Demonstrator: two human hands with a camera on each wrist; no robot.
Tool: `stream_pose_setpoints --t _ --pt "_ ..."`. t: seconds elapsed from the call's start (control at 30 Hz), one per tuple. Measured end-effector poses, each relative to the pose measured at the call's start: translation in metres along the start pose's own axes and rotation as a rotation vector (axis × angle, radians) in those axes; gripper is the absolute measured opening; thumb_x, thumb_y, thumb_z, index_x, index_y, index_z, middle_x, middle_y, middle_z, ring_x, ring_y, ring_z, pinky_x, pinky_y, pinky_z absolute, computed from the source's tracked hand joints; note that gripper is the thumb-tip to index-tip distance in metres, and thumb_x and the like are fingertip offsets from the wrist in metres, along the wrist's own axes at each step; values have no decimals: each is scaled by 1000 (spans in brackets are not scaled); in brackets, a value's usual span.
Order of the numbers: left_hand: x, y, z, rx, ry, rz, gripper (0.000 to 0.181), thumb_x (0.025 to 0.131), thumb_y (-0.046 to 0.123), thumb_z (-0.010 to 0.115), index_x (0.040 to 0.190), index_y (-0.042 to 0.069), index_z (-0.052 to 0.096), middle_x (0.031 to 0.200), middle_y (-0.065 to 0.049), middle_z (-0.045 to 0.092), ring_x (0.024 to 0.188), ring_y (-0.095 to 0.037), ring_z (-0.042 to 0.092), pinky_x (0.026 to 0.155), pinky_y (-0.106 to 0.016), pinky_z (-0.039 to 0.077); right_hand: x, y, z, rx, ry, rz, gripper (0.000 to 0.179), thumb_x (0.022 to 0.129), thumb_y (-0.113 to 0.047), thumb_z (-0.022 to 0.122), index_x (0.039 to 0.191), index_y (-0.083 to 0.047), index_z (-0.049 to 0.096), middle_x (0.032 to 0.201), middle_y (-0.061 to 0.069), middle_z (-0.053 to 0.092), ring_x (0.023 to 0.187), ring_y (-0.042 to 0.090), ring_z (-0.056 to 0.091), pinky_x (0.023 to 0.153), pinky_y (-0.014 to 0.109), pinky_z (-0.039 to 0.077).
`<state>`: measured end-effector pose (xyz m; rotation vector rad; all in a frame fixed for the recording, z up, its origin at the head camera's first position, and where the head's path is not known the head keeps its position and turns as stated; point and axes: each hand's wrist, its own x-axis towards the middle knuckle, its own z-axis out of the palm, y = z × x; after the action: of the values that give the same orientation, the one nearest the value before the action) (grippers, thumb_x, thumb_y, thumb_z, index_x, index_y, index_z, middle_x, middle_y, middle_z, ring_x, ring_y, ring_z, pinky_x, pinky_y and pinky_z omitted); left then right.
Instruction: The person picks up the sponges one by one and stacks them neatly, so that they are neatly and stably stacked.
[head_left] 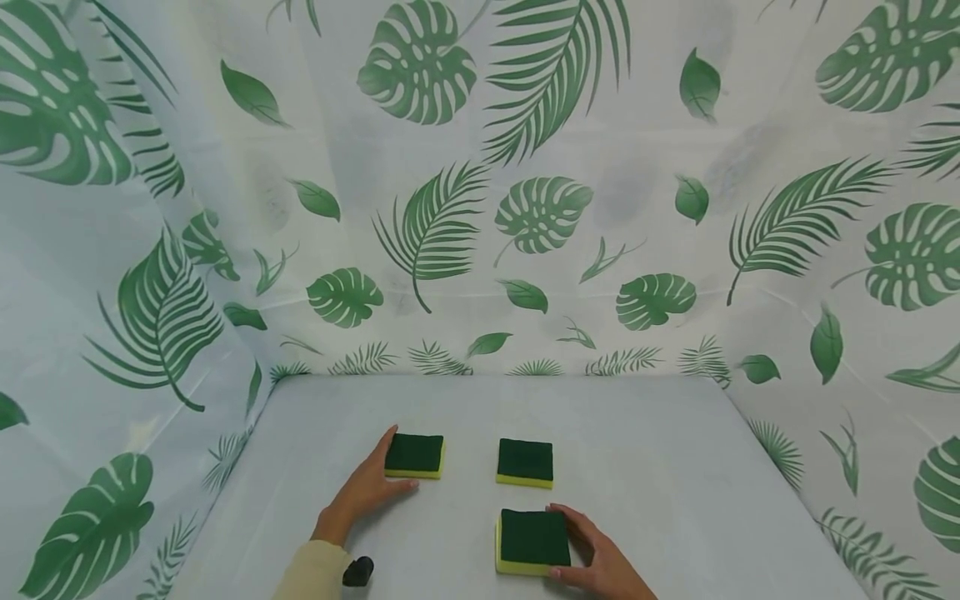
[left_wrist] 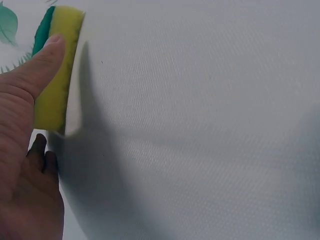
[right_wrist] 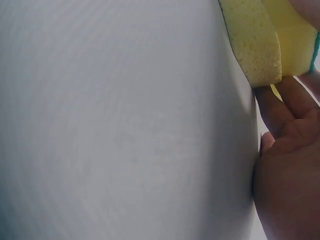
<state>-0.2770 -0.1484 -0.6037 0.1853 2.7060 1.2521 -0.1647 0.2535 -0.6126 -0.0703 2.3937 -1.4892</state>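
Note:
Three sponges with dark green tops and yellow undersides are in the head view. My left hand (head_left: 369, 483) is at the left sponge (head_left: 415, 455), index finger by its back left corner and thumb along its front edge. In the left wrist view the thumb (left_wrist: 47, 65) lies against the yellow side. With thumb and fingers at opposite edges, my right hand (head_left: 596, 554) holds the near sponge (head_left: 535, 537) from its right side. Its yellow faces (right_wrist: 255, 45) show beside the fingers in the right wrist view. Behind it, apart from both hands, lies the third sponge (head_left: 525, 462).
The sponges are on a pale white tabletop (head_left: 637, 442). White sheets with green leaf prints (head_left: 465, 325) hang at the back and along both sides. A small black object (head_left: 358, 572) shows beside the left sleeve (head_left: 313, 571).

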Motion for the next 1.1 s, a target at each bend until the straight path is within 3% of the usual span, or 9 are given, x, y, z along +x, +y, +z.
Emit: stream_pose_setpoints --t 0.17,0.4,0.6,0.83,1.1 --pt "2 -3 0 6 4 -10 108 89 32 91 168 2 25 167 -30 34 150 -50 38 118 -67 33 0 0 0 -18 6 -4 90 88 -40 90 160 -10 46 161 18 48 148 46 42 118 72 29" --pt "1 -3 -2 39 32 26 95 91 31 89 164 -1 36 162 -31 42 148 -52 41 118 -66 34 1 1 0 -20 8 13 92 87 -43 91 160 -11 46 161 19 48 148 48 42 117 74 29" --pt "0 -7 -1 10 55 28 87 90 28 89 159 0 44 160 -29 46 146 -50 44 117 -65 36 0 4 1 -9 3 3 92 87 -43 90 161 -11 45 161 19 47 148 48 41 117 74 28" --pt "4 -13 1 -44 56 37 86 89 26 91 156 1 43 161 -30 44 150 -47 41 119 -64 33 -1 2 3 -8 -9 -5 91 89 -44 89 161 -11 44 161 20 47 147 48 42 116 74 29" --pt "3 -10 1 -81 56 34 86 87 27 92 154 3 44 161 -29 45 151 -44 41 121 -61 32 1 2 2 -6 -8 -10 92 88 -44 89 161 -11 44 161 19 47 149 49 40 117 73 28"
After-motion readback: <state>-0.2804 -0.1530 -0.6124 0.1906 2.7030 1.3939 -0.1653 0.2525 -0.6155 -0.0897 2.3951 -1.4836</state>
